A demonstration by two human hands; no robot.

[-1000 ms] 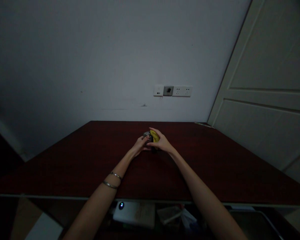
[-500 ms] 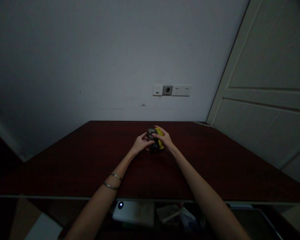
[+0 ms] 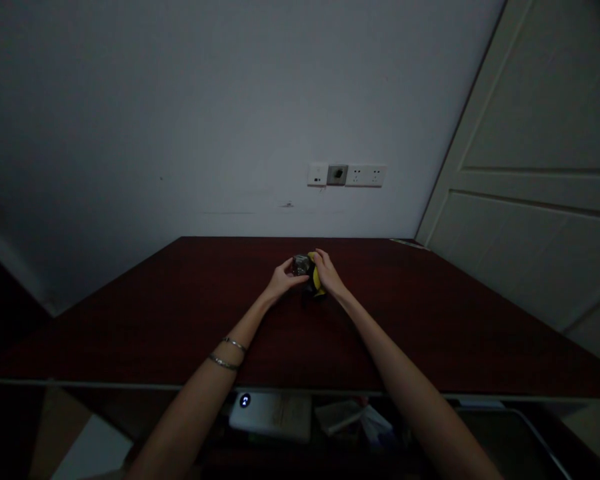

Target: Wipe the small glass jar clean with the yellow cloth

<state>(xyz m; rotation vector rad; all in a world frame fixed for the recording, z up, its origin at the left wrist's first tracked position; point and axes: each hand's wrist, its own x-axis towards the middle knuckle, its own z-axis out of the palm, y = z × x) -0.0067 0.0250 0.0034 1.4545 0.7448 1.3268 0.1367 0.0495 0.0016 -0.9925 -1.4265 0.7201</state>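
Observation:
Over the middle of the dark red tabletop [image 3: 190,313], both my hands are closed around small things held against each other. My left hand [image 3: 279,280], with two bracelets on its forearm, grips a dark, glossy, rounded thing [image 3: 301,265] between thumb and fingers; its kind is too dim to make out. A limp black-and-yellow pouch [image 3: 317,280] is held in my right hand [image 3: 329,273], just right of the glossy thing. Whether the glossy thing is partly inside the pouch I cannot tell.
Beneath the table's front edge, an open space holds a pale boxy device [image 3: 273,417] with a lit display, crumpled plastic bags [image 3: 375,423] and a dark tray-like thing [image 3: 505,437]. Wall sockets [image 3: 365,175] sit behind the table, with a pale panelled door [image 3: 530,247] on the right.
The glossy thing and the pouch have moved slightly apart, and more of the glossy thing shows. My right thumb has come off it. The view has tilted slightly.

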